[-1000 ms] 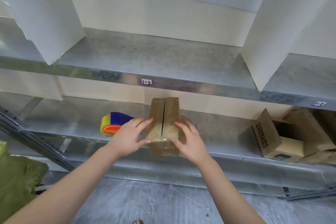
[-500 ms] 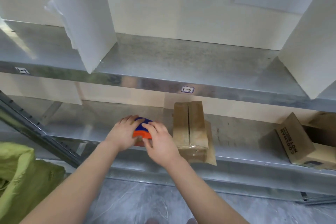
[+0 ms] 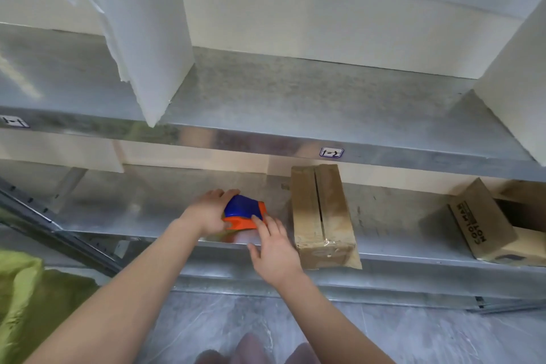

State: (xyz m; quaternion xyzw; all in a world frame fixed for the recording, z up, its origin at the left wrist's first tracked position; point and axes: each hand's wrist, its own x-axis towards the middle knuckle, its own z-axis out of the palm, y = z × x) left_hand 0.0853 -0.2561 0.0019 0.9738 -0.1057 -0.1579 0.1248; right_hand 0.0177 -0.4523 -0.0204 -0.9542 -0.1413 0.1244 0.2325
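Note:
A blue and orange tape dispenser (image 3: 243, 211) lies on the lower metal shelf (image 3: 133, 210). My left hand (image 3: 206, 211) grips its left side with fingers curled round it. My right hand (image 3: 273, 241) touches its right front edge with the fingertips; the fingers look fairly straight. A closed brown cardboard box (image 3: 322, 213) stands on the same shelf just right of my right hand, its top flaps meeting along a seam.
An upper metal shelf (image 3: 295, 103) carries white divider panels (image 3: 147, 23). An open cardboard box (image 3: 490, 224) with printed letters sits at the far right. A green cloth (image 3: 26, 298) lies at lower left. Grey floor runs below.
Both hands left the brown box and moved left to the tape dispenser. Since half a second ago the right hand slid to the dispenser's right front, uncovering its blue top.

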